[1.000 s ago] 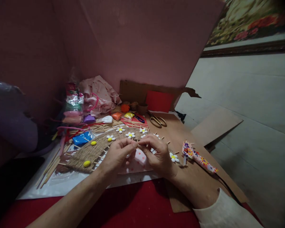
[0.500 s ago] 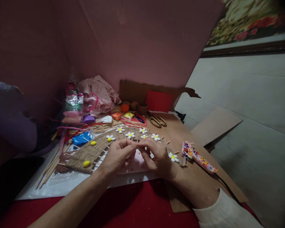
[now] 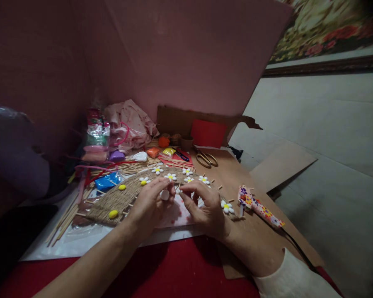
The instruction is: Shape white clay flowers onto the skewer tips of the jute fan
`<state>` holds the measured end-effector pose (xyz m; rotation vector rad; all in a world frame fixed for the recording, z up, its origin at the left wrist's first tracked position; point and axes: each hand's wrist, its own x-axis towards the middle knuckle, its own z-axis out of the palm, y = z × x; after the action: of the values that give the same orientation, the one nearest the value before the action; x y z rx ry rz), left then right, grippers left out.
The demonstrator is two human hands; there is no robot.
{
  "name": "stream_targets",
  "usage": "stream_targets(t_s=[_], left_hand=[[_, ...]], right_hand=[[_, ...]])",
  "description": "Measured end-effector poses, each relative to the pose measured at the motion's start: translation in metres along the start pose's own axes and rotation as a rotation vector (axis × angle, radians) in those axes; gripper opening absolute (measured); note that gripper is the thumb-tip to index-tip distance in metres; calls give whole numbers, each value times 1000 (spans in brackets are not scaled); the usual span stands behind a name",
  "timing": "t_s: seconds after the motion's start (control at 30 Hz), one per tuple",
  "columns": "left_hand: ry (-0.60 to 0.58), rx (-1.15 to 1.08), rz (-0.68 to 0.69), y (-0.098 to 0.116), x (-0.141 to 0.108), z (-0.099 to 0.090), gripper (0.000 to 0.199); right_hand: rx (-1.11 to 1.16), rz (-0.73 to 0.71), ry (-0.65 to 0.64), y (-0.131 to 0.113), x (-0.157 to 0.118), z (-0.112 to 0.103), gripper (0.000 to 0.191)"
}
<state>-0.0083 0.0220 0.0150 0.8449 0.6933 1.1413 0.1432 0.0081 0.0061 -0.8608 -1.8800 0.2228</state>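
My left hand (image 3: pixel 149 203) is closed around a small white lump of modelling clay (image 3: pixel 164 194) that shows between thumb and fingers. Close beside it, my right hand (image 3: pixel 207 207) holds thumb and forefinger in a pinch; whatever is between the tips is too small to tell. Both hands hover over the near edge of a curved panel woven from brown twine (image 3: pixel 105 207) on short wooden sticks. White clay flowers with yellow centres, such as the daisy (image 3: pixel 227 206) at the right, sit along it. Toward the left end lie yellow ovals, one a yellow clay piece (image 3: pixel 113 214).
A flower-patterned glue gun (image 3: pixel 257 205) with a cord lies on brown cardboard at the right. Behind are gold-handled scissors (image 3: pixel 207 158), bagged clay such as a blue pack (image 3: pixel 108 181), and crumpled pink cloth (image 3: pixel 132 124). Wooden sticks (image 3: pixel 60 219) lie at the left.
My hands have parted slightly at the fingertips. The white clay lump in my left hand has come into view. The panel and its flowers have stayed put.
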Motion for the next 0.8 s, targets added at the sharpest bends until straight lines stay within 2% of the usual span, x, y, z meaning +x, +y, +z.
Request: stream_targets(t_s=[0.1, 0.27, 0.43, 0.57, 0.7, 0.8], left_hand=[[4, 20, 24, -1, -1, 1, 14], [-7, 13, 28, -3, -3, 2, 15], [16, 11, 25, -3, -1, 1, 14], [19, -23, 18, -2, 0, 1, 12], [26, -117, -38, -1, -1, 6, 11], [-23, -189, -104, -3, -4, 9, 11]], right_hand=[[-5, 7, 18, 0, 0, 1, 7], [-16, -30, -42, 4, 2, 1, 10], [-41, -4, 8, 4, 2, 0, 5], [-63, -29, -40, 4, 2, 0, 8], [-52, -24, -19, 1, 1, 0, 7], [-63, -66, -81, -2, -2, 2, 11]])
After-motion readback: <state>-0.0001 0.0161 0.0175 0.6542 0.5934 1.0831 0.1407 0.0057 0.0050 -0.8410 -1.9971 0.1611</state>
